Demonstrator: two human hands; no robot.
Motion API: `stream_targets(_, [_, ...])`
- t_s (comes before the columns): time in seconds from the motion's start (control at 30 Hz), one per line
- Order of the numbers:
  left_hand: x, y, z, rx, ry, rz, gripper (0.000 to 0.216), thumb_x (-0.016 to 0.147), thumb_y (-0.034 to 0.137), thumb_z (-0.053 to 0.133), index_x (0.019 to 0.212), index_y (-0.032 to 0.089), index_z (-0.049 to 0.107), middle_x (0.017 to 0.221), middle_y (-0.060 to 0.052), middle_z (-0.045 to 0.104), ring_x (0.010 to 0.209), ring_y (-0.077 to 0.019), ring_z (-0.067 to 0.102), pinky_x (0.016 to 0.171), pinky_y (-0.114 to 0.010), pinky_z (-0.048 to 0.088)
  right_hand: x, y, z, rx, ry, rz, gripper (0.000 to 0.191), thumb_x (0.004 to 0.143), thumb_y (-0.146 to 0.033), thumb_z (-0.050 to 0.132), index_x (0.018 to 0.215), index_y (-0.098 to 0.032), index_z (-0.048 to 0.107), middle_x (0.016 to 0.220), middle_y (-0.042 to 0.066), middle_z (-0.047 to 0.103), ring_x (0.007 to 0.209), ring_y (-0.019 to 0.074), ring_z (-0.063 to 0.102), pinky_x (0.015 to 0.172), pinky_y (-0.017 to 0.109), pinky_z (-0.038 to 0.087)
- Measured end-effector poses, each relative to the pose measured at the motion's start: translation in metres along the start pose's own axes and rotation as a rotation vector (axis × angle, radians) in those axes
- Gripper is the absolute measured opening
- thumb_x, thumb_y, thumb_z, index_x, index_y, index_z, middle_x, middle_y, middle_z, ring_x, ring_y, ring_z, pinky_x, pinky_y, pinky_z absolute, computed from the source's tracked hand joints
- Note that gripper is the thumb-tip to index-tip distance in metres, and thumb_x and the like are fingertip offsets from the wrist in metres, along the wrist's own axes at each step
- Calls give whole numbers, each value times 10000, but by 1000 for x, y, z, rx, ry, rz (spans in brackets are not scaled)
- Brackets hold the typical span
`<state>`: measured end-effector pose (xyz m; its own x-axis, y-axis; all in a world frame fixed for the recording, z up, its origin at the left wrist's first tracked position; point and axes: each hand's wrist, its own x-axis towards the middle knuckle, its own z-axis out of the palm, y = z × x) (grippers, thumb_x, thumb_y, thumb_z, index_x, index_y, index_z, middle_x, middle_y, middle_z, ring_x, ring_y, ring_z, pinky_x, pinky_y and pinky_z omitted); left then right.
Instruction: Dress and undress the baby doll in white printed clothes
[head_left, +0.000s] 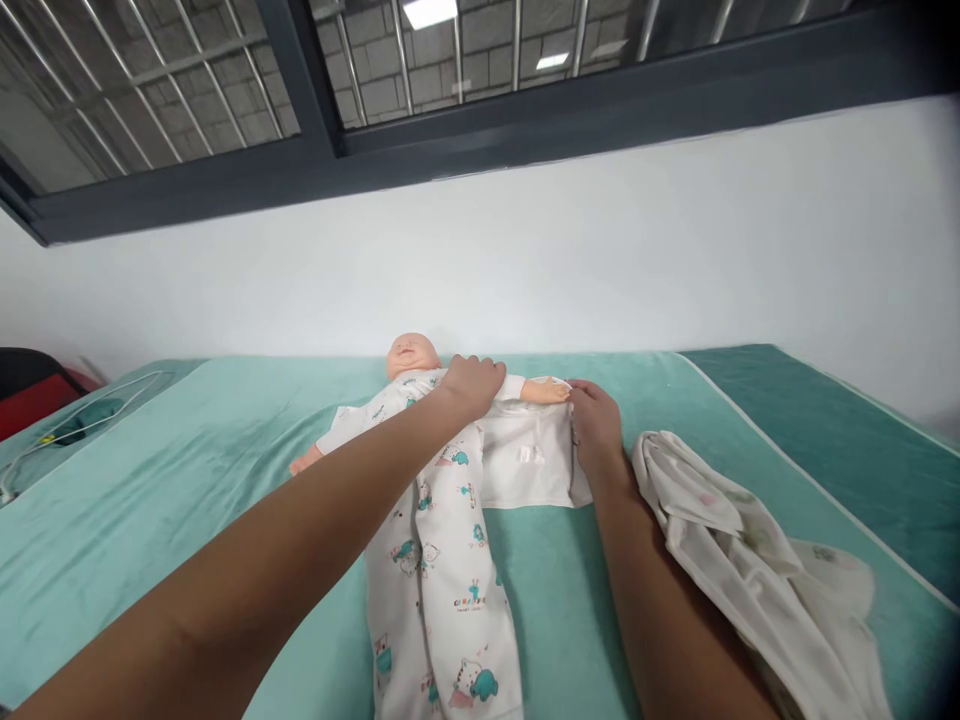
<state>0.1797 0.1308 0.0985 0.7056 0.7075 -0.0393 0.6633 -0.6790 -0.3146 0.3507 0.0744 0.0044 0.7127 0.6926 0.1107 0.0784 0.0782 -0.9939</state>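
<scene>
A baby doll lies on its back, its arms stretched out sideways. Printed white baby pants with teal animals cover its legs. My left hand is closed round the doll's upper arm near the shoulder, its fingertips partly hidden. Beside the doll's bare hand, my right hand pinches the edge of a white baby shirt. That part of the shirt is spread flat below the outstretched arm. The doll's other hand rests on the bed, past my left forearm.
A crumpled white cloth garment lies right of my right forearm. The teal bed cover reaches the white wall under a barred window. A white cable and a red and black object are at the far left.
</scene>
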Motion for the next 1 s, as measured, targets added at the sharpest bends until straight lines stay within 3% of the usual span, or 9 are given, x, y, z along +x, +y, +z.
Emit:
stream_targets(0.2, [11,28,6,-74,22,18,387,840,105,560,1224,129,516,1154,-158,637,1058,-290,605,847,-414,430,-6,-9,5,48,44,-88,291,722,-256,455,920,-164,648,1017,94,727,893,207,666,794,330,526])
stream_targets(0.27, [10,37,7,-100,28,23,365,854,123,550,1218,120,525,1159,-161,628,1070,-297,600,851,-422,433,-11,-12,7,-128,48,-212,271,776,-271,461,933,-174,659,1020,96,723,941,228,650,862,374,509])
stream_targets(0.33, [2,41,5,-136,62,30,310,883,149,517,1190,120,548,1163,-158,621,1081,-299,593,856,-424,437,-17,-13,10,-407,14,-433,264,824,-273,468,964,-178,671,1056,109,712,1046,261,614,975,431,451])
stream_targets(0.4, [-14,37,3,-201,146,17,244,922,182,463,1130,129,580,1135,-146,630,1067,-294,598,860,-425,442,-22,-11,14,-613,-74,-622,275,858,-266,473,1029,-177,669,1124,124,693,1143,282,571,1044,454,398])
stream_targets(0.47, [-38,24,7,-300,260,-33,231,956,240,429,1073,144,604,1079,-128,653,1021,-289,618,860,-432,448,-26,-6,19,-682,-195,-701,302,896,-290,469,1109,-178,651,1177,132,677,1201,296,547,1052,462,399])
stream_targets(0.53, [-65,4,18,-433,373,-114,256,976,304,417,1059,170,619,1068,-105,677,1029,-285,625,892,-440,453,-28,-2,24,-711,-277,-716,331,929,-338,464,1163,-178,635,1206,137,670,1246,311,529,1059,483,400])
stream_targets(0.67, [-107,-38,59,-862,600,-265,280,976,335,444,1175,235,613,1292,-44,637,1237,-225,549,1070,-387,400,-34,0,31,-738,-340,-700,361,956,-418,472,1205,-209,629,1240,117,670,1266,320,532,1076,530,383])
stream_targets(0.8, [-117,-59,86,-1245,608,-375,354,961,385,472,1275,249,567,1371,-47,575,1290,-207,510,1097,-364,396,-47,-8,36,-633,-429,-674,387,957,-476,493,1271,-272,594,1331,71,628,1293,291,518,1095,532,380])
stream_targets(1.0, [-110,-61,87,-1345,583,-390,413,889,447,594,1238,230,563,1423,-76,505,1337,-233,456,1123,-385,349,-73,-17,50,-445,-575,-616,350,987,-456,452,1291,-330,572,1437,20,542,1379,229,434,1171,480,320])
